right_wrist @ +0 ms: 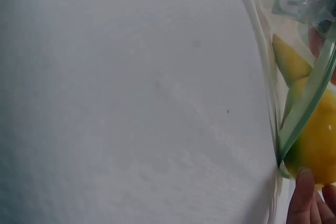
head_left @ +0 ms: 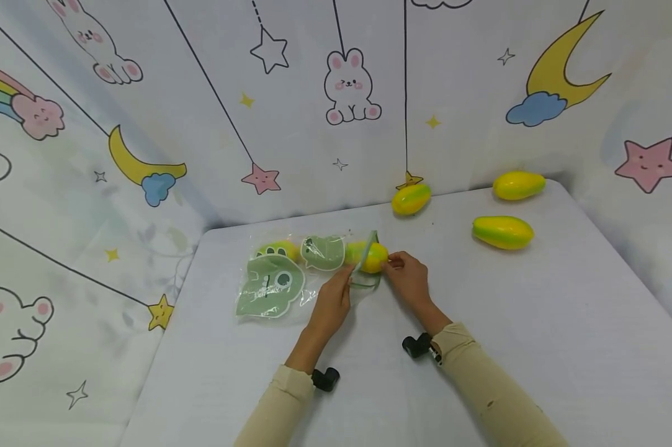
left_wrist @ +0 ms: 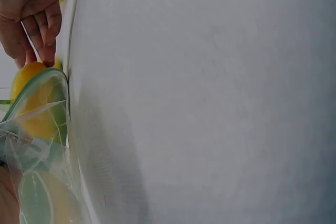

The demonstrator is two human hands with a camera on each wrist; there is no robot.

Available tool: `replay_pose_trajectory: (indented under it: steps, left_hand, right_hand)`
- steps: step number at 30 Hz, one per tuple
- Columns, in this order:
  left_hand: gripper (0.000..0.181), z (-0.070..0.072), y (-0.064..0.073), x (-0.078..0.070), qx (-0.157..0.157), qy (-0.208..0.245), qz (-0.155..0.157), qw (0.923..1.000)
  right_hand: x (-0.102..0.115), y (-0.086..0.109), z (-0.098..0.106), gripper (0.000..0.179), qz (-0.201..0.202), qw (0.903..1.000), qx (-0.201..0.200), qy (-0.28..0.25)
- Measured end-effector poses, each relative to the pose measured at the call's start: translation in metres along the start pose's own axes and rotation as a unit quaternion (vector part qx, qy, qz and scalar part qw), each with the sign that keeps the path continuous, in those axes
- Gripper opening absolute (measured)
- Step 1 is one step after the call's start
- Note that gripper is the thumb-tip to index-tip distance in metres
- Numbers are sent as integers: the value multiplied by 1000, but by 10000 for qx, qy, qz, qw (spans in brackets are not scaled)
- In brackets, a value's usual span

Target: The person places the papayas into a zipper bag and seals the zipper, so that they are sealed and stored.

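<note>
A clear zip bag [head_left: 308, 287] with green dinosaur-face prints lies on the white table, its green-edged mouth facing right. My left hand [head_left: 331, 302] grips the bag near the lower side of its mouth. One yellow-green mango-like fruit [head_left: 283, 249] shows inside at the far left. Another such fruit [head_left: 376, 257] lies across the mouth, mostly behind the green zip strip [right_wrist: 310, 98], with its yellow end sticking out. The fingertips of my right hand [head_left: 409, 277] touch that end, fingers fairly straight in the left wrist view [left_wrist: 34, 19].
Three more yellow-green fruits lie toward the back: one at the table's back edge [head_left: 411, 199], one near the far right corner [head_left: 518, 185] and one in front of it [head_left: 503, 232]. A patterned curtain [head_left: 296, 124] with bunnies and stars hangs behind the table.
</note>
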State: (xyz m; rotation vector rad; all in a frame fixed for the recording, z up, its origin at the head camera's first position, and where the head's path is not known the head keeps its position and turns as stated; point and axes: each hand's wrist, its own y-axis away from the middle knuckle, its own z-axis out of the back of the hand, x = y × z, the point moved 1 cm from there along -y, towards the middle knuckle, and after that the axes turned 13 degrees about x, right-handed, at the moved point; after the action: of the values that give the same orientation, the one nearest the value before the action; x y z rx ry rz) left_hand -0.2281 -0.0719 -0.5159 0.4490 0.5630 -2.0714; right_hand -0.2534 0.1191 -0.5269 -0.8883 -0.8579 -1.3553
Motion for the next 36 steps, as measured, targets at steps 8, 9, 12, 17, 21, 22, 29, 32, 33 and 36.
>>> replay_pose_trajectory:
  steps: [8, 9, 12, 17, 21, 22, 29, 32, 33, 36]
  left_hand:
    - [36, -1, 0, 0, 60, -9, -74, 10000]
    - [36, -1, 0, 0, 74, 7, -107, 9999]
    - [36, -2, 0, 0, 157, 56, -145, 9998]
    - [36, -2, 0, 0, 251, -20, -112, 9996]
    - [35, -2, 0, 2, 237, -70, -195, 9995]
    - [35, -2, 0, 2, 232, -53, -228, 9995]
    - [36, -1, 1, 2, 284, -47, -239, 9993]
    - [36, -1, 1, 1, 271, -5, -175, 9995]
    - [36, -1, 1, 1, 267, 20, -144, 9995]
    - [36, 1, 1, 0, 291, 101, -20, 9995]
  right_hand:
    - [4, 4, -8, 30, 397, 9977, 533, 142]
    - [5, 4, -9, 30, 425, 9970, 623, 156]
    - [8, 5, -9, 33, 553, 9951, 801, 192]
    - [13, 6, -7, 38, 837, 9923, 869, 291]
    - [9, 1, -8, 46, 510, 9889, 1304, 500]
    - [7, -1, -9, 48, 394, 9873, 1433, 554]
    - [4, -3, -8, 50, 132, 9755, 2108, 616]
    - [2, -1, 0, 44, 335, 9797, 1850, 698]
    - [2, -1, 3, 41, 436, 9824, 1672, 709]
    - [2, 1, 20, 31, 652, 9899, 994, 767]
